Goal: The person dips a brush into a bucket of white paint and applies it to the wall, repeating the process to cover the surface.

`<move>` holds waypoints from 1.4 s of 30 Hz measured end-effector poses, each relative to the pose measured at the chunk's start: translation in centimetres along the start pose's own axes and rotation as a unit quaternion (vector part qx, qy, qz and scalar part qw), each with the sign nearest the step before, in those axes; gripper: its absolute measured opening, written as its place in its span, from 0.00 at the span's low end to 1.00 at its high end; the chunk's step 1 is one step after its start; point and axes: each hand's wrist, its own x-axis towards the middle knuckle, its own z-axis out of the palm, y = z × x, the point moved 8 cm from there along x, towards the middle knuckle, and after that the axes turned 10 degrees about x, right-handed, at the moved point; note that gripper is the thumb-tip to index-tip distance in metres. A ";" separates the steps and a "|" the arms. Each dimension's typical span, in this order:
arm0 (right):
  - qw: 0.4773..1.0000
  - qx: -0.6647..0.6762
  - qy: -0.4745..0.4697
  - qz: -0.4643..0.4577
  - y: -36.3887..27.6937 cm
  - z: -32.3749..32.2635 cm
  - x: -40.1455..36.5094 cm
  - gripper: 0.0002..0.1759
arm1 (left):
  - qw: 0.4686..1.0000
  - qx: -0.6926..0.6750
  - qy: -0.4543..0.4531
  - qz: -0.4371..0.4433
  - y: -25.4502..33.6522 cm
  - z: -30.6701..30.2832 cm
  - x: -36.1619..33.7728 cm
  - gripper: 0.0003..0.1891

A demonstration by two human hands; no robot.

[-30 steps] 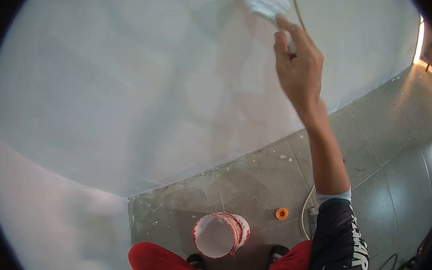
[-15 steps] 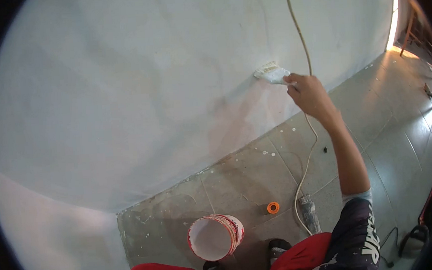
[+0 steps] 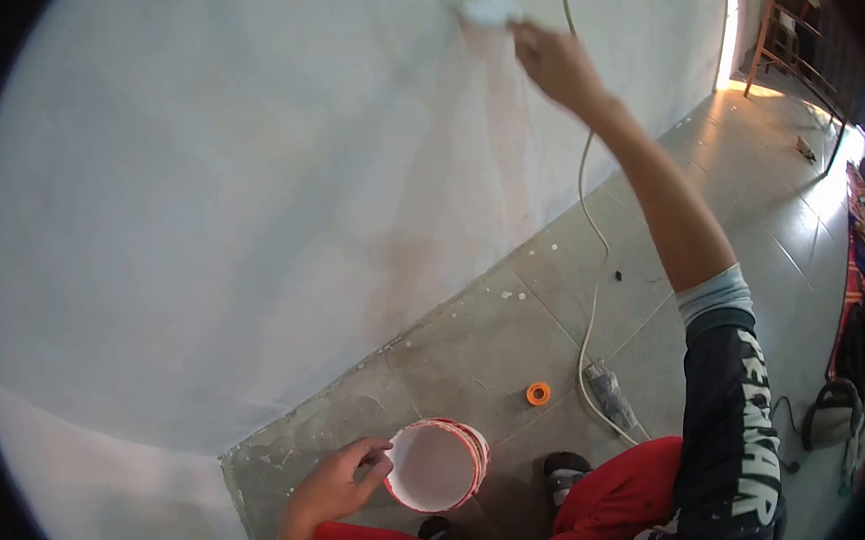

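High on the pale wall (image 3: 276, 181), my right hand (image 3: 559, 65) is closed around the handle of a wide paintbrush (image 3: 490, 7). Its whitish bristles are blurred against the wall surface. My left hand (image 3: 339, 482) hangs low beside a white bucket (image 3: 478, 457) with a red-marked rim. The left fingers are loosely bent and apart, with the fingertips right at the bucket's rim. Inside the bucket a pale whitish interior shows.
A beige cable (image 3: 584, 189) runs down the wall and across the tiled floor (image 3: 517, 334). An orange ring-shaped roll (image 3: 538, 394) and a grey paint-smeared object (image 3: 610, 393) lie near my feet. Far right stands a metal frame (image 3: 789, 54).
My right hand has carried the paintbrush up and to the left along the wall. My left hand has come into view beside the bucket. The view has shifted slightly.
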 end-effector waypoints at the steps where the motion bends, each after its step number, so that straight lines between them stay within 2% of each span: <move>1: 0.998 -0.042 -0.014 -0.042 1.3 2.1 -3.3 0.15 | 1.000 -0.004 -0.004 0.005 -0.5 0.0 0.0 0.21; 3: 0.988 -0.085 -0.114 0.055 3.0 4.8 -10.6 0.18 | 0.998 0.043 -0.028 0.047 -1.1 0.6 -0.2 0.23; 5: 0.964 -0.071 -0.215 0.138 5.2 6.2 -15.0 0.16 | 0.996 0.066 -0.029 0.053 -1.4 1.1 -0.5 0.24; 6: 0.964 -0.077 -0.213 0.137 5.5 5.9 -15.1 0.16 | 0.993 0.098 -0.026 0.058 -1.5 1.0 -0.4 0.25; 8: 0.950 -0.050 -0.240 0.192 6.9 5.9 -16.3 0.15 | 0.992 0.108 -0.021 0.066 -1.4 1.1 -0.9 0.25; 9: 0.946 -0.061 -0.266 0.177 7.1 6.0 -15.4 0.16 | 0.990 0.122 -0.010 0.070 -1.2 0.8 -1.2 0.26; 10: 0.950 -0.056 -0.251 0.179 6.2 5.4 -13.8 0.16 | 0.991 0.117 -0.012 0.069 -0.9 0.6 -1.8 0.26; 12: 0.953 -0.077 -0.237 0.174 4.3 3.7 -8.2 0.16 | 0.985 0.151 -0.078 -0.009 -1.6 0.8 -2.5 0.26; 16: 0.980 0.050 -0.077 0.179 1.2 -1.0 -0.5 0.14 | 0.984 0.156 -0.080 -0.014 -3.0 0.8 -3.6 0.28; 17: 0.967 0.093 -0.045 0.231 0.8 -2.1 0.4 0.15 | 0.986 0.152 -0.063 -0.016 -3.1 0.4 -3.7 0.28; 18: 0.975 0.125 0.009 0.186 0.3 -2.7 1.4 0.15 | 0.988 0.149 -0.047 -0.017 -3.2 0.2 -3.7 0.28; 20: 0.971 0.157 0.044 0.175 -1.0 -3.3 2.4 0.16 | 0.988 0.149 -0.043 -0.029 -4.5 0.2 -3.5 0.29; 21: 0.970 0.156 0.046 0.179 -0.4 -3.1 2.0 0.16 | 0.987 0.147 -0.041 -0.045 -5.2 0.4 -3.7 0.29; 23: 0.974 0.150 0.112 0.125 0.7 -2.7 1.6 0.16 | 0.987 0.151 -0.034 -0.038 -5.7 0.4 -3.3 0.29; 25: 0.986 0.081 0.134 0.050 1.8 -0.8 -1.2 0.15 | 0.987 0.154 -0.027 -0.031 -5.6 0.1 -3.2 0.30; 26: 0.994 -0.010 0.073 0.083 2.0 1.1 -3.9 0.15 | 0.988 0.148 -0.034 -0.034 -5.2 -0.1 -3.1 0.30; 27: 0.989 -0.026 0.053 0.133 3.7 3.3 -7.5 0.15 | 0.989 0.140 -0.040 -0.037 -5.1 -0.1 -3.0 0.30; 29: 0.983 0.036 0.005 0.177 4.0 5.6 -13.4 0.15 | 0.988 0.146 -0.034 -0.030 -5.6 0.2 -2.8 0.30; 30: 0.970 0.027 -0.063 0.232 4.6 6.6 -15.8 0.15 | 0.987 0.152 -0.035 -0.027 -5.8 0.5 -2.8 0.30; 32: 0.971 0.046 -0.087 0.219 7.1 7.1 -19.4 0.16 | 0.987 0.157 -0.031 -0.019 -6.4 0.9 -2.4 0.30; 34: 0.967 0.033 -0.169 0.187 8.1 7.6 -21.1 0.16 | 0.986 0.163 -0.024 -0.012 -6.2 0.8 -2.3 0.30; 35: 0.967 0.034 -0.168 0.187 8.5 7.0 -21.0 0.16 | 0.987 0.160 -0.025 -0.017 -6.1 0.6 -2.2 0.30; 37: 0.920 0.015 -0.261 0.291 9.1 7.0 -20.3 0.16 | 0.986 0.162 -0.025 -0.026 -5.9 0.4 -2.3 0.30; 39: 0.928 0.011 -0.225 0.298 7.6 5.7 -15.6 0.17 | 0.987 0.156 -0.026 -0.038 -5.8 0.1 -2.5 0.30; 41: 0.951 -0.044 -0.195 0.237 3.8 3.5 -9.1 0.15 | 0.986 0.156 -0.039 -0.050 -6.5 0.2 -2.4 0.29; 42: 0.971 -0.032 -0.175 0.161 4.2 3.1 -6.6 0.14 | 0.985 0.152 -0.051 -0.060 -6.9 0.5 -2.4 0.29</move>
